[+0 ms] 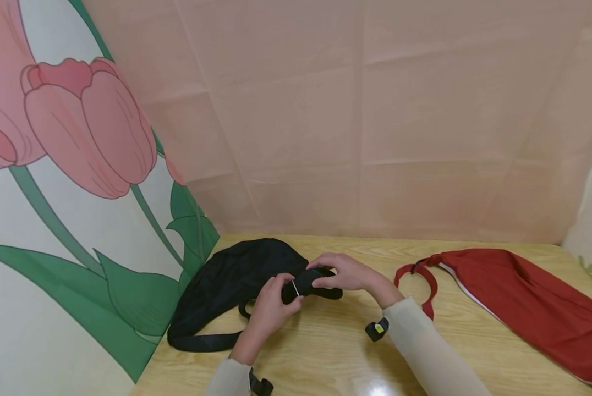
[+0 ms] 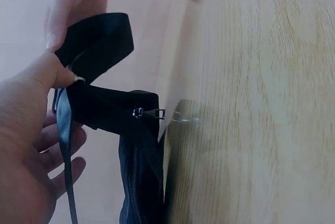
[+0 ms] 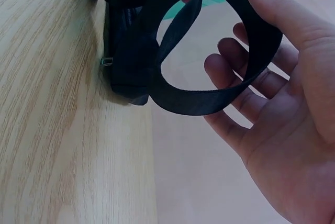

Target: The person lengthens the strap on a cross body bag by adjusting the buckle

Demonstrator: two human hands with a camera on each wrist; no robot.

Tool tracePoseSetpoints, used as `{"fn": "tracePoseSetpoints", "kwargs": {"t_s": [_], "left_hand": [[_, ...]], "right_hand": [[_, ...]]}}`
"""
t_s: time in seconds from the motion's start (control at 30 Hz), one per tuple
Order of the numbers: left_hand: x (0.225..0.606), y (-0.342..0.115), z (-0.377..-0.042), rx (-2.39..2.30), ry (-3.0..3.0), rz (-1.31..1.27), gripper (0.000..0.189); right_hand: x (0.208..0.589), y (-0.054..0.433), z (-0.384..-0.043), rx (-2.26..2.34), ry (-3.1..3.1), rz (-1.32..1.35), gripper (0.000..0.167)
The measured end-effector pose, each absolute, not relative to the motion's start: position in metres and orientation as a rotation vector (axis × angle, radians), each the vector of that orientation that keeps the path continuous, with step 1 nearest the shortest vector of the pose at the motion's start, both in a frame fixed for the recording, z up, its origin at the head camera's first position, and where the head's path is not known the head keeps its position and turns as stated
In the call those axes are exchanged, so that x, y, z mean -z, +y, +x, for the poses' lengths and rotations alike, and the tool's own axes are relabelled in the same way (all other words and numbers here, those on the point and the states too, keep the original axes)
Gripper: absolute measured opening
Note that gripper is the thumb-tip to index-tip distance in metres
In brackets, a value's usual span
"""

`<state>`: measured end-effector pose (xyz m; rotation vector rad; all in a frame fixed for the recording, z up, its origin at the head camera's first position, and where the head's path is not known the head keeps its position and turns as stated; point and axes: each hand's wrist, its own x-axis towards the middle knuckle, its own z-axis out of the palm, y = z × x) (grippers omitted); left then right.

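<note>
A black fabric sling bag lies on the left part of the table, its zipper and metal zipper pull showing in the left wrist view. My left hand pinches the bag's black strap between thumb and fingers, near a thin pale line across it. Held in my right hand is a wide loop of that same strap; in the right wrist view the thumb lies on one side of the band, with several curled fingers behind it. The bag's end sits just beyond both hands.
On the right of the wooden table lies a red bag with a pale zipper edge and a looped red strap. A pinkish sheet hangs behind the table. Tulip-printed panel stands at the left.
</note>
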<state>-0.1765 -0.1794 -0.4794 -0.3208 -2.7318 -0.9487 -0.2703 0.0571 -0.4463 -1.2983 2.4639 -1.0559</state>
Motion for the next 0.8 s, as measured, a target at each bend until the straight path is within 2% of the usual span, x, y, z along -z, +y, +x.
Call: {"fn": "tracePoseSetpoints", "kwargs": {"t_s": [0.6,0.8], "left_hand": [[0.484,-0.185,-0.176,1.0,-2.731,-0.388,0.043],[0.484,-0.186,-0.174,1.013,-2.766,-0.41,0.043]], "right_hand": [[0.452,0.06,-0.278,1.167,2.36,-1.174,0.042],[0.46,0.057,-0.287,1.169,2.38,-1.166,0.035]]}}
